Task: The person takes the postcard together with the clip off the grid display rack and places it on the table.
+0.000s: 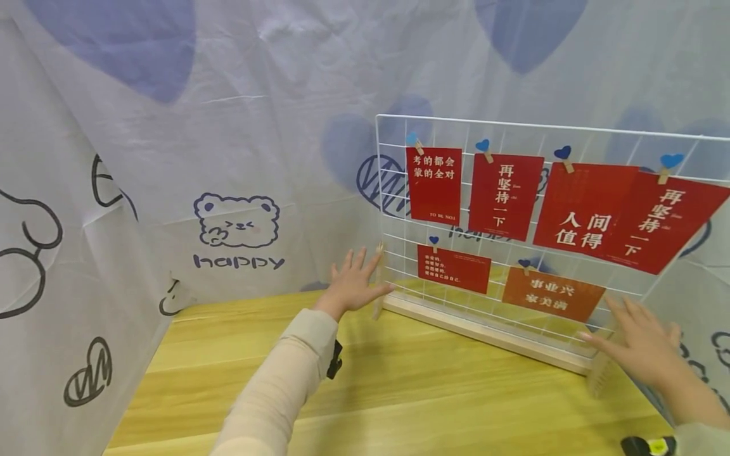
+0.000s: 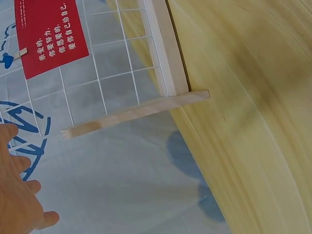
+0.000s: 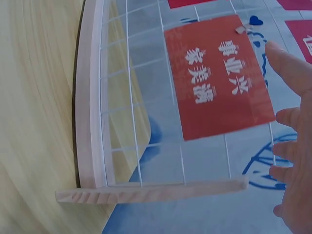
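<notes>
A white wire grid stands upright in a wooden base on the table. Several red cards hang along its upper part, such as the red card at the left, under heart-topped clothespins. Lower down are a small red card and an orange card. My left hand, fingers spread, is by the grid's left end; the left wrist view has it beside the wooden foot. Beside the right end, my right hand has its fingers extended, close to the orange card. Neither hand holds anything.
The wood-grain table runs under both arms. Behind it hangs a white cloth with blue hearts and a bear drawing. Black straps sit at both wrists, such as the right strap.
</notes>
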### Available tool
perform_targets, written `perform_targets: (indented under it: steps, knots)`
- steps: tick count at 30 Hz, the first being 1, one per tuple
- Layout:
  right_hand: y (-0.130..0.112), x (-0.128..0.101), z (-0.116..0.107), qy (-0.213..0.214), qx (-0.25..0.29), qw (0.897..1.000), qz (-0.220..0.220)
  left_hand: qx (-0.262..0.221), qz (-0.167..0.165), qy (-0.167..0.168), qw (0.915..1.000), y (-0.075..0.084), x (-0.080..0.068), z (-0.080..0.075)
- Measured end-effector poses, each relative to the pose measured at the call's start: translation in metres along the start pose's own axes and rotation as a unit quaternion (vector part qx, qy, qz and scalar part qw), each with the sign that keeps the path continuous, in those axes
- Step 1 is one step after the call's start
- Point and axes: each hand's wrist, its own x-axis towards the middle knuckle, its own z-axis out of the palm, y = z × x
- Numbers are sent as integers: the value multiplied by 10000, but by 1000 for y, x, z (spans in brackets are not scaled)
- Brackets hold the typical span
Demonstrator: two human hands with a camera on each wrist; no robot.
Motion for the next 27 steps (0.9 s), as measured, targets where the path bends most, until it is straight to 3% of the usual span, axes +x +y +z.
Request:
perform_targets:
  steps: [9,27]
  knots:
    - [17,-6,10,338,-2,9992,211,69,-8,3,10000,0,10,3]
    - [31,-3,26,441,125,9976,525,-46,-79,-132,9999,-3,28,15]
